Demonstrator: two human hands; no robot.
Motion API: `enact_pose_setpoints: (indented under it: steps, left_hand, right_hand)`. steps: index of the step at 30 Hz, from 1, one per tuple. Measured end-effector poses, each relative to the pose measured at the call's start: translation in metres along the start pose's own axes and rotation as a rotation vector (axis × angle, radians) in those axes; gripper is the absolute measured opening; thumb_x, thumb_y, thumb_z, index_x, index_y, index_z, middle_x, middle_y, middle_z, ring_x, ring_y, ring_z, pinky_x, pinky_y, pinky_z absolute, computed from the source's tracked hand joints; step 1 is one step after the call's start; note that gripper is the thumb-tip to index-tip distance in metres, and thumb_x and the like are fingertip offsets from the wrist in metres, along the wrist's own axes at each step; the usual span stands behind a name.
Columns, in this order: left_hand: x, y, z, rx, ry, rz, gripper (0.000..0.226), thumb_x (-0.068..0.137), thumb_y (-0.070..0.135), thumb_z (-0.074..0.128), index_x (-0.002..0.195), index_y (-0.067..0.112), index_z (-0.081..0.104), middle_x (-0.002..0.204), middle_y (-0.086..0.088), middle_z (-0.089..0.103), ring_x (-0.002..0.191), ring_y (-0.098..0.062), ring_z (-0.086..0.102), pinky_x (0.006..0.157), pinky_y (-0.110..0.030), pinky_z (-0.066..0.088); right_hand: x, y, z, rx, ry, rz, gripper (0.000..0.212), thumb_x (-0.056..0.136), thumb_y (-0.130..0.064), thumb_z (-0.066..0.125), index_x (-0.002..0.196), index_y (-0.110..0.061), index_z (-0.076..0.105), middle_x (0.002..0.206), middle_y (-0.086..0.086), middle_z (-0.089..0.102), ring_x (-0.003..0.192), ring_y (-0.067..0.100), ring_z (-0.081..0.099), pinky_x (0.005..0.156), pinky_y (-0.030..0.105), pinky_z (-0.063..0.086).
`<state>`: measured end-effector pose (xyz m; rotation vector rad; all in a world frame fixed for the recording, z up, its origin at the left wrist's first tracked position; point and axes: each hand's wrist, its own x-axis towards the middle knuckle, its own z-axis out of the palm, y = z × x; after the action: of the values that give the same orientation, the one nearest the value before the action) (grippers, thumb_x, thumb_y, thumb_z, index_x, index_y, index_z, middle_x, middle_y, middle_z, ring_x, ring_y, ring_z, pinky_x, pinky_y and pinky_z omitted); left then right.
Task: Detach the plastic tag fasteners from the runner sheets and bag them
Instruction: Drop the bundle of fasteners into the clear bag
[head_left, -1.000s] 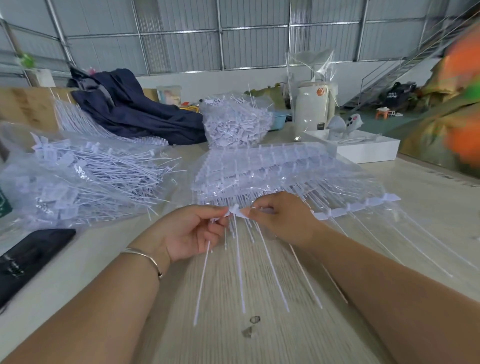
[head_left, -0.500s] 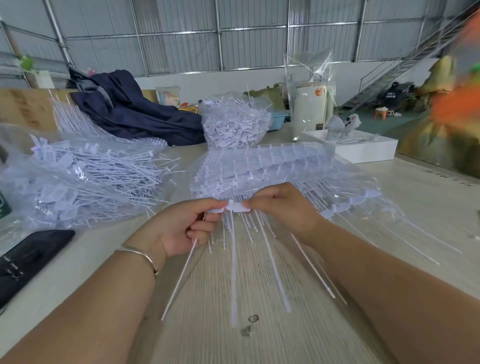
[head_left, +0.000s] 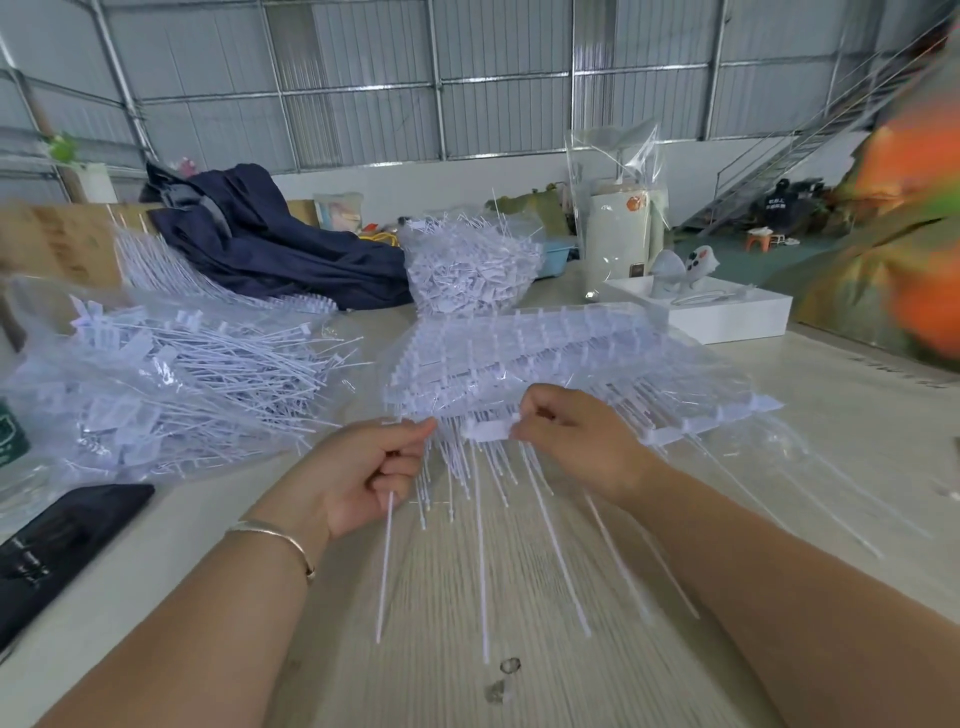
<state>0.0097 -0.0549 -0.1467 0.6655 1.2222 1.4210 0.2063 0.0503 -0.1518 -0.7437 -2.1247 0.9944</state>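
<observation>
Warehouse bench (head_left: 519, 649), pale wood. Runner sheet (head_left: 519, 364) at centre frame. L hand (head_left: 363, 467) pinched detached fastener (head_left: 387, 561); R hand (head_left: 566, 441) pinched runner bar (head_left: 485, 430). Fasteners looked light, thin, bendy: grip at head, not tail.

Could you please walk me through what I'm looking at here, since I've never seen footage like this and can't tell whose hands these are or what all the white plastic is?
There is no machine here: a person works with bare hands, and the one camera sits on their head, looking forward and down.

The left hand grips a bunch of detached tag fasteners, thin white plastic strands that hang down from the fist. The right hand pinches the end of a runner sheet, the white strip the fasteners are moulded onto.

On the pale wooden table behind the hands lies a stack of more runner sheets. To the left is a clear bag of loose fasteners, and another full bag stands further back. A dark jacket, a white tray and a black case also lie there.
</observation>
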Motion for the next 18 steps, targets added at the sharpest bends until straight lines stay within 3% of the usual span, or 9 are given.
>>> enact_pose_setpoints:
  steps: [3,9,14,16,18]
  left_hand:
    - [0.000,-0.004,0.013,0.003,-0.016,-0.070,0.025,0.073,0.026,0.068,0.077,0.016,0.045,0.054,0.003,0.039,0.034,-0.003,0.026,0.027,-0.013,0.017]
    - [-0.002,-0.007,0.017,0.017,0.000,-0.089,0.035,0.072,0.039,0.072,0.079,0.012,0.051,0.057,0.003,0.039,0.039,-0.003,0.027,0.029,-0.012,0.021]
    - [-0.005,-0.007,0.016,0.144,-0.026,-0.026,0.026,0.058,0.023,0.084,0.077,0.010,0.073,0.059,0.006,0.031,0.042,-0.003,0.022,0.032,-0.014,0.018]
    - [-0.006,-0.007,0.016,0.161,-0.014,-0.010,0.012,0.059,0.017,0.083,0.064,0.014,0.072,0.055,0.008,0.028,0.040,-0.003,0.021,0.032,-0.014,0.016]
    - [-0.006,-0.006,0.016,0.170,-0.002,-0.005,0.015,0.062,0.013,0.080,0.053,0.017,0.069,0.052,0.009,0.027,0.039,-0.003,0.019,0.031,-0.014,0.015]
  right_hand:
    - [-0.005,-0.004,0.009,-0.158,-0.017,-0.105,0.025,0.092,-0.030,0.059,0.070,-0.025,0.048,0.054,-0.012,0.046,0.049,0.002,0.041,0.051,0.015,0.031]
    - [-0.007,-0.006,0.008,-0.483,0.010,-0.262,0.021,0.097,-0.038,0.052,0.092,-0.018,0.059,0.074,-0.007,0.054,0.065,0.006,0.045,0.072,0.030,0.035]
    - [-0.002,0.000,0.007,-0.454,0.024,-0.300,0.020,0.096,-0.040,0.054,0.095,-0.022,0.064,0.085,-0.003,0.062,0.067,0.007,0.048,0.078,0.033,0.041]
    - [-0.002,0.000,0.007,-0.378,0.017,-0.299,0.018,0.096,-0.037,0.055,0.097,-0.022,0.066,0.090,-0.003,0.065,0.068,0.003,0.049,0.083,0.036,0.044]
    - [-0.001,0.001,0.007,-0.343,0.022,-0.277,0.018,0.095,-0.037,0.056,0.098,-0.024,0.068,0.091,-0.005,0.066,0.070,0.001,0.050,0.087,0.037,0.042]
